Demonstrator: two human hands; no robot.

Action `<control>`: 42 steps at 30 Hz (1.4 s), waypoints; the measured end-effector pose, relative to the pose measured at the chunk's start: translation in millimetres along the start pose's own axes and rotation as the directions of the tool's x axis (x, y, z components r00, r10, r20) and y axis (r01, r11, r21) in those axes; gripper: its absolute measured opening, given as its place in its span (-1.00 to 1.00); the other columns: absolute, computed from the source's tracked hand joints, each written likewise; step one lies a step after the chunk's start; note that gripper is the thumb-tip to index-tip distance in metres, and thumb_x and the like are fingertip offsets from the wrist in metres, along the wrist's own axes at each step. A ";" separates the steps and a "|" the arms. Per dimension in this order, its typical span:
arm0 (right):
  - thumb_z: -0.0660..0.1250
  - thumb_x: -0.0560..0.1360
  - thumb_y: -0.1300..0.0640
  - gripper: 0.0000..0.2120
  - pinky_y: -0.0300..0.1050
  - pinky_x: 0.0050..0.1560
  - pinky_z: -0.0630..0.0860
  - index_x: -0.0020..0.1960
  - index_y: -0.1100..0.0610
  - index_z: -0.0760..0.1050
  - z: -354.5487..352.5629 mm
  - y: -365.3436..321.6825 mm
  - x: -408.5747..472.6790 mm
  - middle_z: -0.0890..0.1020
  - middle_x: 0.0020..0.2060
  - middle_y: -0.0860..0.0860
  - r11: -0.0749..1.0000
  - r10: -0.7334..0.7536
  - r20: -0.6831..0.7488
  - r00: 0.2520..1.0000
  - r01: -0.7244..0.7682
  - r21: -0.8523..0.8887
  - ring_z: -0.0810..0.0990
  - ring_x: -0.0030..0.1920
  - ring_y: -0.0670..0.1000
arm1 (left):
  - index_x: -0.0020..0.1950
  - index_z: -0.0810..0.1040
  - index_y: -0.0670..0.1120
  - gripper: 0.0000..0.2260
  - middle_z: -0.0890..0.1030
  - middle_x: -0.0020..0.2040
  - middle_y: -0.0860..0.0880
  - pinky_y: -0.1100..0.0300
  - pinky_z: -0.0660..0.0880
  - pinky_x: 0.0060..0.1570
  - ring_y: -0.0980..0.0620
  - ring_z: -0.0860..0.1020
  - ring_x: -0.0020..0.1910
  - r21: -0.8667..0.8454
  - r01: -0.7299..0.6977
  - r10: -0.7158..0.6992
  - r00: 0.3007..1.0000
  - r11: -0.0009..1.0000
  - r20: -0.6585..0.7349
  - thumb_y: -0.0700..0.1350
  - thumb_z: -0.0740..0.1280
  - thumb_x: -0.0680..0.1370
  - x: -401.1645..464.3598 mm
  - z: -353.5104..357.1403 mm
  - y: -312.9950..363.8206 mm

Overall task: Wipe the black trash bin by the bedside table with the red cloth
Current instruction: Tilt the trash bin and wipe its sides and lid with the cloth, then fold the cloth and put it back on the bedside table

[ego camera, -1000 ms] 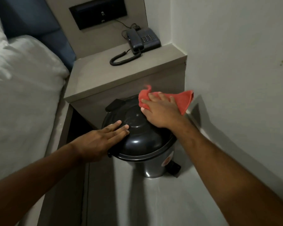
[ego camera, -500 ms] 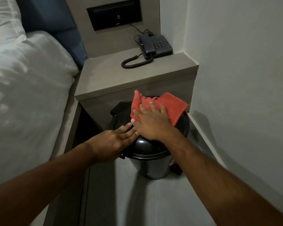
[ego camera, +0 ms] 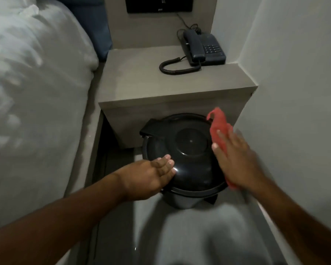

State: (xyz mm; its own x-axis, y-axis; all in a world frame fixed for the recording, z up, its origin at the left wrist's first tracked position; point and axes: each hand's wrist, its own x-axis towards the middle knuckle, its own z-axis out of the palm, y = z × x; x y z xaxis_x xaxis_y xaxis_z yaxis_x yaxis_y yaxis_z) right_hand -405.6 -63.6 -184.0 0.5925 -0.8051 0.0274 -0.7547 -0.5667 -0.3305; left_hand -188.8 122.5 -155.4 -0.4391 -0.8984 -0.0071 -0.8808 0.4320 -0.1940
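The black trash bin (ego camera: pixel 187 150) stands on the floor right in front of the bedside table (ego camera: pixel 161 87), its round domed lid facing me. My left hand (ego camera: pixel 149 176) lies flat on the lid's near left edge, fingers together. At the lid's right rim, my right hand (ego camera: pixel 235 159) presses the red cloth (ego camera: pixel 218 123) against the bin. The cloth sticks out beyond my fingertips and a corner shows below my palm. This hand is blurred.
A dark corded phone (ego camera: pixel 203 47) sits at the back right of the table top. A bed with white bedding (ego camera: pixel 33 92) runs along the left. A pale wall (ego camera: pixel 298 92) closes the right side, close to the bin. Grey floor (ego camera: pixel 180 236) lies in front.
My right hand slid the red cloth from the middle of the lid to its right rim. My left hand stayed on the lid's near left edge. The camera view shifted.
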 end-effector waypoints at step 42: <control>0.22 0.50 0.49 -0.47 -0.15 0.25 0.57 0.22 -0.09 0.37 -310.5 -200.8 40.7 0.33 0.55 0.12 0.285 -0.210 0.359 0.910 -0.294 0.912 0.49 0.42 -0.15 | -0.23 0.55 -0.09 -0.81 0.43 0.22 -0.03 0.09 0.43 0.23 -0.01 0.27 0.43 -0.958 0.267 -0.495 0.850 0.106 0.182 -0.28 0.51 0.29 43.4 -298.8 -130.7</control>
State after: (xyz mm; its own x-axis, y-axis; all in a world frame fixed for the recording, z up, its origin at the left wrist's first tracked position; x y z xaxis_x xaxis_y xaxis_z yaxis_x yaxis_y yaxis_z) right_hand -317.3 -36.9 176.4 0.7982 -0.5507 -0.2444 -0.1327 0.2350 -0.9629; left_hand -145.8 50.5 162.8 0.0954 -0.9915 -0.0887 -0.3808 -0.1187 0.9170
